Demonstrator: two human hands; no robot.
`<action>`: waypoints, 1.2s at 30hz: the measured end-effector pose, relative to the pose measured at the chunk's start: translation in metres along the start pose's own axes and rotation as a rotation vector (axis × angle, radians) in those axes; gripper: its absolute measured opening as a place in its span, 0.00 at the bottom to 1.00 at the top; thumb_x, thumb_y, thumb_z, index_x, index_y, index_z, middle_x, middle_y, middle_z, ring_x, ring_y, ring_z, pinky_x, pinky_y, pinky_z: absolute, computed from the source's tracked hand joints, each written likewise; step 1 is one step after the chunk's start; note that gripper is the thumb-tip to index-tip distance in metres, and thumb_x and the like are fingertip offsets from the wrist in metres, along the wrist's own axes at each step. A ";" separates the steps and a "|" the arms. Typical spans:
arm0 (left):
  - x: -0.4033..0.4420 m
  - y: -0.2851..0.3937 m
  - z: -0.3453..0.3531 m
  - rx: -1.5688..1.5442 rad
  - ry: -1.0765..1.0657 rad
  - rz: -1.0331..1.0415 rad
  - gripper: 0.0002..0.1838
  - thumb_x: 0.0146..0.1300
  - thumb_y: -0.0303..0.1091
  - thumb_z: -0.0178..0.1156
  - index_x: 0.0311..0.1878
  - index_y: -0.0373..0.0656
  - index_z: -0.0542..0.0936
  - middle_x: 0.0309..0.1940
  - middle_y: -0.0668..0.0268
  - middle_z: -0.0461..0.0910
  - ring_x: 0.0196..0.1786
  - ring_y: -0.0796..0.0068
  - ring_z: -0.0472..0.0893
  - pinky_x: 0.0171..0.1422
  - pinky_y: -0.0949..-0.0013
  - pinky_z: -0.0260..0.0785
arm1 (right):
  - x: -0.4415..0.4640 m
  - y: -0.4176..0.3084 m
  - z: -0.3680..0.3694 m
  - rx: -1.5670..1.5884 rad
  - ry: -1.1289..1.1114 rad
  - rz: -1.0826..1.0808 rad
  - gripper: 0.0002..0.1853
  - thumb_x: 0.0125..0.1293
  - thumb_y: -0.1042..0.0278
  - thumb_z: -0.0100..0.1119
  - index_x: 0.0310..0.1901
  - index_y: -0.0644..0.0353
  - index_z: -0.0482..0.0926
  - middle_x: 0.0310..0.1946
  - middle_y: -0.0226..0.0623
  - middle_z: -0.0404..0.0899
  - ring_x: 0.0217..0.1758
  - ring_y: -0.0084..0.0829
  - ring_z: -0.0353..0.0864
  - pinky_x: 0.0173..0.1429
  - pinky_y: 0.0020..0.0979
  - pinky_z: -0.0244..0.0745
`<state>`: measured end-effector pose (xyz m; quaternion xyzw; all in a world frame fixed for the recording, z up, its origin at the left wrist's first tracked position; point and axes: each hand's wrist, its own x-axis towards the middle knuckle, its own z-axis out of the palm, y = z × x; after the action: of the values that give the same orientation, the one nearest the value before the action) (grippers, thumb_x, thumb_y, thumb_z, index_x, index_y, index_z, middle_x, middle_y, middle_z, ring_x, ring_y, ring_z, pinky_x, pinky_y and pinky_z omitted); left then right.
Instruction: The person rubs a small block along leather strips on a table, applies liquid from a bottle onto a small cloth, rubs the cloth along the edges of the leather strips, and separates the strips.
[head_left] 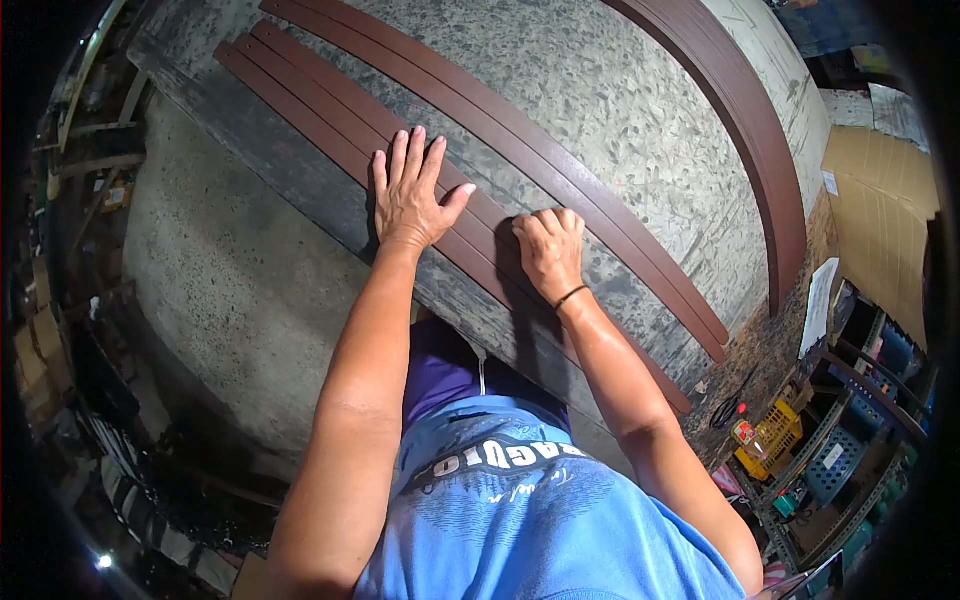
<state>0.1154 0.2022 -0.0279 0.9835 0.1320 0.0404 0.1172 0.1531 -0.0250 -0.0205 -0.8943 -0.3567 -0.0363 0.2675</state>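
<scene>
Two long brown leather-like straps (320,100) lie side by side, slanting across the worktable, with small holes at their far left ends. My left hand (408,195) rests flat on them, palm down with fingers stretched out. To its right, my right hand (550,245) is closed in a fist over the same straps. Its fingers curl under, so whatever they may hold is hidden. Beyond both hands is another pair of brown straps (560,180), lying nearly parallel and apart from the hands.
A curved stack of brown straps (755,130) lies along the far right of the scuffed worktable (620,110). Past the right edge are cardboard (880,220), a yellow basket (775,435) and a blue basket (835,465) on shelving. Dark clutter fills the left side.
</scene>
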 end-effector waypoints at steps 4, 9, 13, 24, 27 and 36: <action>0.002 -0.001 0.001 -0.018 0.014 0.002 0.41 0.62 0.63 0.59 0.75 0.52 0.67 0.78 0.58 0.58 0.81 0.55 0.53 0.82 0.42 0.39 | -0.014 0.004 -0.014 -0.009 -0.057 0.019 0.07 0.57 0.70 0.68 0.38 0.52 0.82 0.35 0.32 0.77 0.46 0.41 0.73 0.51 0.42 0.65; 0.000 -0.001 0.002 -0.004 0.005 0.006 0.41 0.63 0.63 0.59 0.75 0.52 0.67 0.79 0.58 0.58 0.81 0.55 0.52 0.82 0.42 0.38 | -0.001 0.000 -0.002 -0.007 -0.044 0.023 0.06 0.59 0.69 0.68 0.38 0.51 0.83 0.35 0.32 0.77 0.45 0.41 0.72 0.51 0.42 0.65; 0.001 -0.001 0.000 -0.021 0.011 0.004 0.41 0.63 0.63 0.59 0.75 0.52 0.67 0.79 0.58 0.58 0.82 0.55 0.52 0.82 0.42 0.38 | -0.017 0.004 -0.015 -0.020 -0.059 0.021 0.05 0.59 0.69 0.66 0.37 0.51 0.82 0.34 0.32 0.76 0.44 0.41 0.73 0.51 0.42 0.66; 0.000 -0.001 0.002 -0.027 0.014 0.010 0.40 0.63 0.62 0.60 0.74 0.52 0.68 0.78 0.58 0.59 0.81 0.55 0.53 0.82 0.42 0.38 | -0.026 0.008 -0.016 -0.022 -0.055 0.044 0.08 0.57 0.70 0.68 0.39 0.51 0.83 0.35 0.31 0.78 0.46 0.41 0.74 0.52 0.42 0.66; 0.000 0.000 0.001 -0.012 0.011 0.007 0.40 0.62 0.61 0.61 0.74 0.52 0.68 0.78 0.57 0.59 0.81 0.55 0.53 0.82 0.42 0.38 | 0.000 -0.003 -0.001 -0.002 0.022 0.035 0.05 0.58 0.68 0.66 0.36 0.51 0.82 0.33 0.33 0.76 0.46 0.40 0.73 0.53 0.43 0.65; -0.001 -0.001 0.002 -0.018 0.012 0.015 0.40 0.62 0.61 0.61 0.74 0.52 0.69 0.78 0.57 0.60 0.81 0.54 0.53 0.82 0.42 0.38 | -0.012 0.004 -0.004 -0.040 0.045 -0.008 0.06 0.57 0.70 0.65 0.37 0.51 0.81 0.33 0.31 0.75 0.46 0.39 0.73 0.53 0.44 0.66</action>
<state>0.1141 0.2021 -0.0297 0.9831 0.1251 0.0483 0.1249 0.1479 -0.0372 -0.0218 -0.8970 -0.3534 -0.0648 0.2573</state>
